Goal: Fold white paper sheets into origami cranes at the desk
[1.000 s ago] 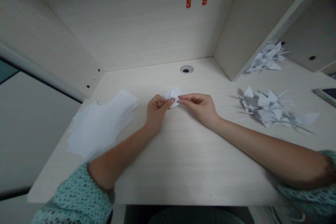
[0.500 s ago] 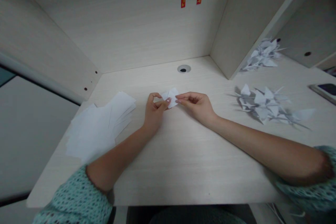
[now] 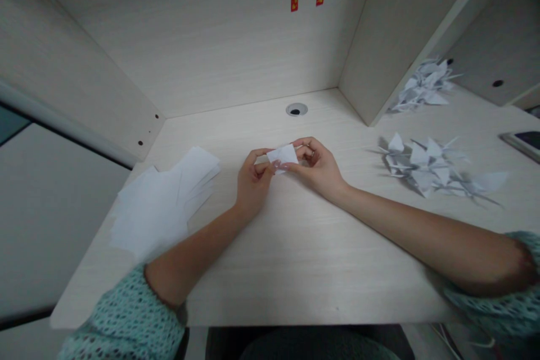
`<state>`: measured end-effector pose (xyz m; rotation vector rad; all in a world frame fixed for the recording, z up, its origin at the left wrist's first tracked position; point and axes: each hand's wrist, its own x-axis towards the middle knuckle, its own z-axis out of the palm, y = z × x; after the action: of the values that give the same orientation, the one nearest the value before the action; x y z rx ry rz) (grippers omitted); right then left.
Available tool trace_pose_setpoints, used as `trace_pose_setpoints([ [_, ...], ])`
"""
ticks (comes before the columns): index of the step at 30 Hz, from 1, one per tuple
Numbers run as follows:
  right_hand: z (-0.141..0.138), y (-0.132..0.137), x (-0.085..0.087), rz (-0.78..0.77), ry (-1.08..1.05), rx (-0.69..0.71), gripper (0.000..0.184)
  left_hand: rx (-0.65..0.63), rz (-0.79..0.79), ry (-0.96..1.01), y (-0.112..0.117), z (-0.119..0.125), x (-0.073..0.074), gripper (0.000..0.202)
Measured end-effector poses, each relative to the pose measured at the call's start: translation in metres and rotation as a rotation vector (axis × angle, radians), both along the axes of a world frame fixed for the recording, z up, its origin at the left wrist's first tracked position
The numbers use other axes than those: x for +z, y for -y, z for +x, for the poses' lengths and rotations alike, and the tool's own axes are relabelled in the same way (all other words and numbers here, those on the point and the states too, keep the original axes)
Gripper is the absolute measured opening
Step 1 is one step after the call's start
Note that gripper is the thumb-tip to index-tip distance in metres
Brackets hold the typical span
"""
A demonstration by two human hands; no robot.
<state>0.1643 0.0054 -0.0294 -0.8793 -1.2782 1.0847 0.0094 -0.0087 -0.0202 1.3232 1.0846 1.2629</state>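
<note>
A small folded piece of white paper [image 3: 284,154] is held between both hands above the middle of the desk. My left hand [image 3: 254,183] pinches its lower left side, with the thumb on the front edge. On the other side, my right hand [image 3: 319,167] grips the paper with the index finger along the top corner and the thumb at the bottom edge. Both thumb tips meet near the paper's lower edge. The fingers behind the paper are partly hidden.
Loose white paper sheets [image 3: 162,202] lie in a spread stack at left. Several folded paper cranes [image 3: 426,163] sit at right, with another heap [image 3: 426,84] behind the divider panel [image 3: 392,39]. A phone [image 3: 523,143] rests at the far right; a cable hole [image 3: 296,109] is at the back.
My right hand has shifted its fingers from pinching the paper's right edge to spanning its top and bottom. The paper has turned and moved slightly right, and the left hand came along.
</note>
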Motion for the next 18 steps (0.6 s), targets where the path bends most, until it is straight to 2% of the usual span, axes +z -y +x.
trace_pose_setpoints([
  [4,0.0011,-0.0001,-0.0014,0.03,0.052,0.002,0.038,-0.03,0.01,0.001,0.0015,-0.0001,0.0017,0.038],
  [12,-0.0002,0.005,-0.002,0.059,0.136,-0.009,0.035,-0.023,0.02,0.017,0.0015,-0.0007,0.0012,0.032],
  [18,-0.0014,0.008,-0.0007,-0.012,0.159,-0.03,0.031,-0.02,0.001,0.018,0.0013,-0.0008,0.0031,0.034],
])
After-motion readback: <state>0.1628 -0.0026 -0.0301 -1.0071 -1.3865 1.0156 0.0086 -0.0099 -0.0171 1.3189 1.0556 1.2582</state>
